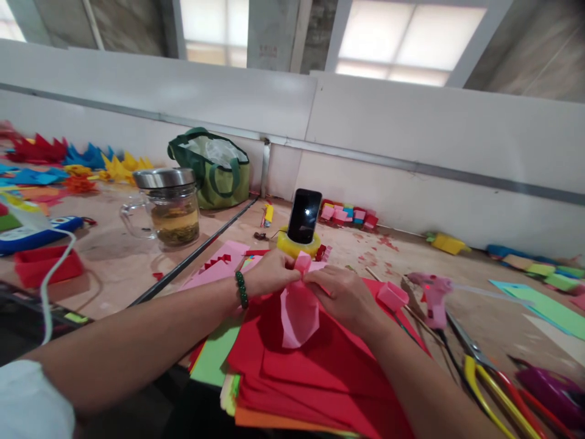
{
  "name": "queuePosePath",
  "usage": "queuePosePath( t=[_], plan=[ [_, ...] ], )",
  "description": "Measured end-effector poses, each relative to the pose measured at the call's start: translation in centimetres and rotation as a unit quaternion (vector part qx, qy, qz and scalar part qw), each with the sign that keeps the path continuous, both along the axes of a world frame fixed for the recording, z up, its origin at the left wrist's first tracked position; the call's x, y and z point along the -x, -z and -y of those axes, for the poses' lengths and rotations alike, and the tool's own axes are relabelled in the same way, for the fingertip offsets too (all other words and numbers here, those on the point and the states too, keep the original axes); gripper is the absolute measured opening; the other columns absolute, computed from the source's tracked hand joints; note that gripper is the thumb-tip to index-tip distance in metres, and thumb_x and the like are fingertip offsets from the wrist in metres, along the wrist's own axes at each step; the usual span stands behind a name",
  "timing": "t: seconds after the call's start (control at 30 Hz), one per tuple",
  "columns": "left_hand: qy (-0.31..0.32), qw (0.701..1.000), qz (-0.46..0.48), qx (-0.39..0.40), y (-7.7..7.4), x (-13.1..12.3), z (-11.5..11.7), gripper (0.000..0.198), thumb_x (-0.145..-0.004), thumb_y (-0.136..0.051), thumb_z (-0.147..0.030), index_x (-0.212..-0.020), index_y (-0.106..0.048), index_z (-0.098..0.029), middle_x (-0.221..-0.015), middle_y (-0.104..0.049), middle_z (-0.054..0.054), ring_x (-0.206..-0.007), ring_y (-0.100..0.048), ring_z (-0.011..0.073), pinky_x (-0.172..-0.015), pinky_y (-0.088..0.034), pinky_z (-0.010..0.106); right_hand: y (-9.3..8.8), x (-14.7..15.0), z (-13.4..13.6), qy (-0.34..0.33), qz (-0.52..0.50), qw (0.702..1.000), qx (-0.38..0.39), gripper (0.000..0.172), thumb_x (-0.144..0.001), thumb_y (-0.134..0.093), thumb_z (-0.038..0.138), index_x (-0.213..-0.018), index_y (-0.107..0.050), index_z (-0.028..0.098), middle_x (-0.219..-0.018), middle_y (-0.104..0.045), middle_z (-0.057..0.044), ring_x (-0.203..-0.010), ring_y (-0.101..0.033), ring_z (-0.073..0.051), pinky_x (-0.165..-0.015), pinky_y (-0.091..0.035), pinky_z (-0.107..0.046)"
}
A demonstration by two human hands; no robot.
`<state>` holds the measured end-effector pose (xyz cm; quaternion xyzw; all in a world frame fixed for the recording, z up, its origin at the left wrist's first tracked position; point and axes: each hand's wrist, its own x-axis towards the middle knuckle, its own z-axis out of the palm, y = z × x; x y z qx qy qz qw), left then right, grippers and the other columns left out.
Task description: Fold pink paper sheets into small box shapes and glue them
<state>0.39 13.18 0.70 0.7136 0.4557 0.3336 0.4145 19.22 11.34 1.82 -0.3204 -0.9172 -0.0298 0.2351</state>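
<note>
Bare tabletop (pixel 411 256) patches beyond red sheets' (pixel 315 378) edge, pink paper (pixel 299 326) in left hand (pixel 269 272) and right hand (pixel 342 297), grip pinched

Pink paper (pixel 300 320) partly behind the right hand (pixel 345 296), scissors (pixel 474 349) partly below the frame.

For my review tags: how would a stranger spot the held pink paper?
Find the stack of red sheets. Over it, the left hand and right hand grip the pink paper. Unlike the folded pink piece farther right, it has a wide hanging flap.
</note>
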Motion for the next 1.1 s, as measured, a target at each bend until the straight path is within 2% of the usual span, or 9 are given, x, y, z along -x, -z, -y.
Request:
queuePosePath(
  t=[0.17, 0.3, 0.4, 0.57, 0.7, 0.77, 0.9, 1.0, 1.1],
  plan=[
    [0.008, 1.0, -0.018, -0.017, 0.2, -0.1, 0.0, 0.019, -0.065, -0.052, -0.023, -0.049, -0.044, -0.016, -0.049, -0.036, -0.005, -0.048, -0.032, 0.0076, -0.046, -0.02, 0.023, -0.7, 0.2, 0.6, 0.018, 0.096, 0.995, -0.01, 0.021, -0.09, -0.047, 0.017, -0.094, -0.068, 0.02, -0.08, -0.07, -0.006, -0.076, -0.06, -0.018, -0.065, -0.041, -0.028],
    [0.0, 0.999, -0.03, -0.02, -0.1, -0.2, 0.3, 0.022, -0.067, -0.054, -0.025, -0.049, -0.045, -0.016, -0.049, -0.04, -0.004, -0.048, -0.035, 0.0079, -0.045, -0.022, 0.023, -0.7, 0.2, 0.6, 0.029, 0.071, 0.997, 0.012, 0.022, -0.09, -0.048, 0.018, -0.095, -0.069, 0.021, -0.089, -0.069, -0.008, -0.081, -0.061, -0.018, -0.068, -0.044, -0.028],
    [0.003, 0.999, -0.034, -0.017, -0.2, -0.2, 0.4, 0.02, -0.067, -0.054, -0.024, -0.05, -0.047, -0.016, -0.05, -0.041, -0.004, -0.047, -0.036, 0.0078, -0.045, -0.022, 0.022, -0.4, 0.3, 0.4, 0.039, 0.041, 0.998, 0.034, 0.022, -0.09, -0.048, 0.018, -0.093, -0.069, 0.02, -0.086, -0.068, -0.008, -0.079, -0.062, -0.019, -0.068, -0.045, -0.028],
    [0.016, 0.998, -0.051, -0.026, -0.3, -0.1, 0.5, 0.019, -0.068, -0.052, -0.022, -0.05, -0.048, -0.015, -0.05, -0.039, -0.005, -0.048, -0.034, 0.0072, -0.045, -0.021, 0.022, -0.5, 0.4, 0.4, 0.068, 0.064, 0.995, 0.033, 0.02, -0.088, -0.049, 0.016, -0.097, -0.067, 0.018, -0.087, -0.068, -0.01, -0.078, -0.061, -0.021, -0.065, -0.043, -0.03],
    [0.008, 0.998, -0.06, -0.021, -0.6, -0.2, 0.8, 0.02, -0.066, -0.05, -0.019, -0.048, -0.042, -0.016, -0.047, -0.035, -0.006, -0.046, -0.031, 0.0067, -0.044, -0.019, 0.023, -1.0, 0.4, 0.5, 0.073, 0.133, 0.988, 0.013, 0.019, -0.089, -0.051, 0.019, -0.081, -0.067, 0.018, -0.08, -0.068, -0.009, -0.073, -0.06, -0.021, -0.061, -0.039, -0.029],
    [0.007, 0.998, -0.061, -0.02, -0.7, -0.3, 0.9, 0.02, -0.066, -0.049, -0.017, -0.048, -0.041, -0.016, -0.047, -0.035, -0.006, -0.046, -0.031, 0.0068, -0.044, -0.019, 0.023, -1.3, 0.3, 0.6, 0.081, 0.147, 0.986, 0.003, 0.016, -0.088, -0.053, 0.021, -0.081, -0.067, 0.019, -0.081, -0.069, -0.009, -0.074, -0.061, -0.021, -0.06, -0.038, -0.029],
    [-0.001, 0.998, -0.055, -0.026, -0.6, -0.2, 0.7, 0.016, -0.064, -0.048, -0.015, -0.048, -0.044, -0.016, -0.048, -0.037, -0.005, -0.047, -0.033, 0.0069, -0.045, -0.021, 0.022, -1.5, 0.0, 0.9, 0.11, 0.079, 0.991, 0.002, 0.016, -0.085, -0.057, 0.027, -0.1, -0.061, 0.021, -0.087, -0.07, -0.007, -0.076, -0.062, -0.021, -0.063, -0.04, -0.029],
    [-0.017, 0.999, -0.036, -0.017, -0.3, -0.1, 0.2, 0.011, -0.064, -0.048, -0.016, -0.054, -0.051, -0.015, -0.051, -0.045, -0.004, -0.049, -0.04, 0.0082, -0.045, -0.025, 0.021, -1.4, -0.2, 0.8, 0.132, 0.014, 0.991, 0.024, 0.017, -0.08, -0.061, 0.026, -0.095, -0.057, 0.021, -0.088, -0.068, -0.007, -0.079, -0.062, -0.022, -0.066, -0.043, -0.031],
    [-0.008, 1.0, 0.012, 0.009, 0.2, -0.1, -0.2, 0.008, -0.063, -0.051, -0.017, -0.064, -0.058, -0.013, -0.057, -0.053, -0.003, -0.053, -0.046, 0.0095, -0.048, -0.032, 0.02, -0.8, -0.2, 0.1, 0.157, -0.081, 0.98, 0.096, 0.015, -0.076, -0.062, 0.021, -0.088, -0.053, 0.022, -0.081, -0.066, -0.002, -0.072, -0.061, -0.018, -0.064, -0.044, -0.03]
  ],
)
